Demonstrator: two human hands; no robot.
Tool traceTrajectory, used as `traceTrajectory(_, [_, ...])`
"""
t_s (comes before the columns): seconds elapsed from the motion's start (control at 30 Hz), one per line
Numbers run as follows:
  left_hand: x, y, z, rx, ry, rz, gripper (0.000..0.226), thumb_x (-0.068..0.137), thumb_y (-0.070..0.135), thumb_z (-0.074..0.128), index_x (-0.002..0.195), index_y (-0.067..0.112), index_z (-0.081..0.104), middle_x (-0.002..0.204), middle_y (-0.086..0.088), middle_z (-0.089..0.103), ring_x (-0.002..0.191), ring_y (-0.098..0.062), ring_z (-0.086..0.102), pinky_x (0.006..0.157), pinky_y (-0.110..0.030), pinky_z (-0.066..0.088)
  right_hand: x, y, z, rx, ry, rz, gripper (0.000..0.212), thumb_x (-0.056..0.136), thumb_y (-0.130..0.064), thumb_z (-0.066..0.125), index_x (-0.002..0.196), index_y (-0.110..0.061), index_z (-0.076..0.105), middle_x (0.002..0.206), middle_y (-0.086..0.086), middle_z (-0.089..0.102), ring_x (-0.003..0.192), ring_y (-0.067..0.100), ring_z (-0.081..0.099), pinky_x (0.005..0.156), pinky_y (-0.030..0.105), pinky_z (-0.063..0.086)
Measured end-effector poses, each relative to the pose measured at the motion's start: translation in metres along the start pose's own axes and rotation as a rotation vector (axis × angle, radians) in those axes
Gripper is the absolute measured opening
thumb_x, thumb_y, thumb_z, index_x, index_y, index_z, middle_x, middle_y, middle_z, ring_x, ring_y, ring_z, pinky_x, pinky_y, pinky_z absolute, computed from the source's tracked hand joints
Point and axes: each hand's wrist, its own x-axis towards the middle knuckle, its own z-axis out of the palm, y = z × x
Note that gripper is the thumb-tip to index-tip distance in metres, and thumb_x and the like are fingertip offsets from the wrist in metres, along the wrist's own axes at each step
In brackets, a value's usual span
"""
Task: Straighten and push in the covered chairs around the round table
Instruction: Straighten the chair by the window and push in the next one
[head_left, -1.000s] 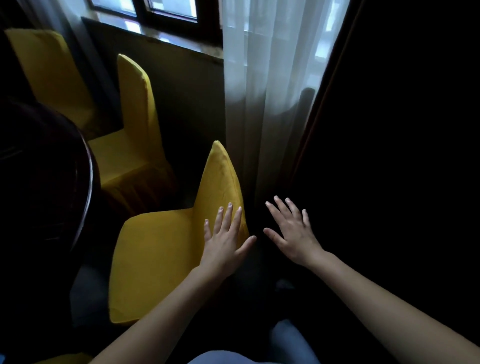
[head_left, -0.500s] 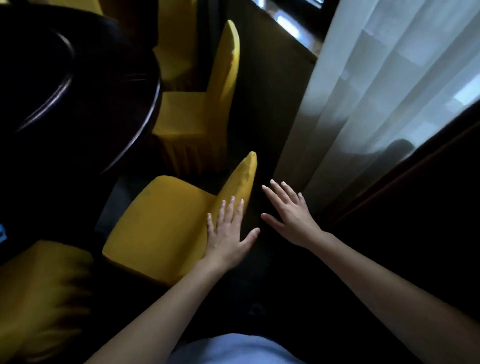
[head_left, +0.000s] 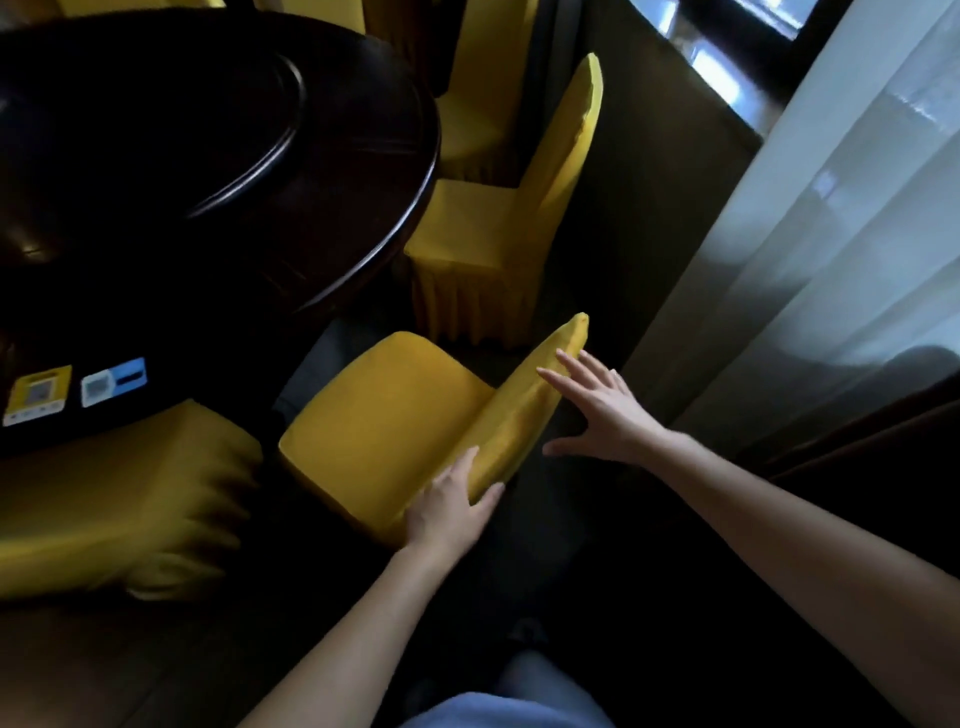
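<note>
Left hand (head_left: 451, 512): you clasp the chair (head_left: 384, 410) back's lower edge.
Right hand (head_left: 605, 413): spread flat, fingertips touching its top (table (head_left: 208, 156) near).

1. Daylight comes only from the window (head_left: 722, 78) and through the white curtain (head_left: 831, 218) at the upper right; the rest of the room is dim.
2. The round table (head_left: 260, 171) is almost black, with thin lines of glare on its rim.
3. The near chair (head_left: 395, 410) looks sharp; the lower-left chair (head_left: 119, 499) is blurred.
4. Straight lines bend near the edges.
5. The floor (head_left: 597, 571) lies in deep shadow.
</note>
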Motion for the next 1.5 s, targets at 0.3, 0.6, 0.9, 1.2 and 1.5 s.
traceTrajectory(0.3, [-0.007,-0.005,0.0,-0.052,0.019,-0.218,0.074,0.075,0.08,0.037,0.122,0.025,0.053,0.111,-0.002,0.064,0.101,-0.025,0.059,0.082,-0.036,0.05,0.046,0.015,-0.011,-0.061,-0.094,-0.081,0.071,0.064,-0.059,0.073,0.129,-0.037,0.052,0.153,-0.004,0.027,0.145,0.018,0.0,0.111,0.064,0.006])
traceTrajectory(0.6, [0.0,-0.016,0.015,-0.253,0.306,0.018,0.072,0.07,0.083,0.04,0.108,0.028,0.069,0.105,0.007,0.072,0.095,-0.011,0.064,0.07,-0.011,0.042,0.089,0.027,-0.014,-0.164,-0.209,-0.186,0.078,0.045,-0.083,0.061,0.111,-0.041,0.06,0.136,-0.012,0.041,0.137,0.018,0.015,0.104,0.071,0.001])
traceTrajectory(0.9, [0.034,-0.051,-0.022,-0.258,0.321,-0.148,0.08,0.058,0.089,0.041,0.105,0.03,0.07,0.101,0.01,0.072,0.092,-0.012,0.066,0.068,-0.02,0.047,0.143,0.002,-0.001,-0.114,-0.173,-0.197,0.095,0.03,-0.098,0.039,0.104,-0.043,0.061,0.119,-0.014,0.046,0.125,0.019,0.022,0.1,0.074,0.001])
traceTrajectory(1.2, [0.056,-0.106,-0.077,-0.245,0.373,-0.236,0.087,0.047,0.091,0.045,0.097,0.025,0.074,0.095,0.003,0.073,0.089,-0.018,0.066,0.074,-0.035,0.055,0.19,-0.047,0.013,-0.148,-0.117,-0.207,0.098,0.034,-0.1,0.033,0.108,-0.042,0.06,0.118,-0.011,0.047,0.118,0.019,0.024,0.095,0.078,0.003])
traceTrajectory(1.5, [0.047,-0.167,-0.122,-0.349,0.31,-0.22,0.062,0.049,0.093,0.048,0.079,0.042,0.066,0.081,0.012,0.07,0.08,-0.01,0.066,0.068,-0.03,0.054,0.182,-0.105,0.031,-0.159,-0.061,-0.253,0.055,0.065,-0.065,0.066,0.112,-0.04,0.054,0.122,-0.005,0.041,0.125,0.026,0.023,0.087,0.085,0.007])
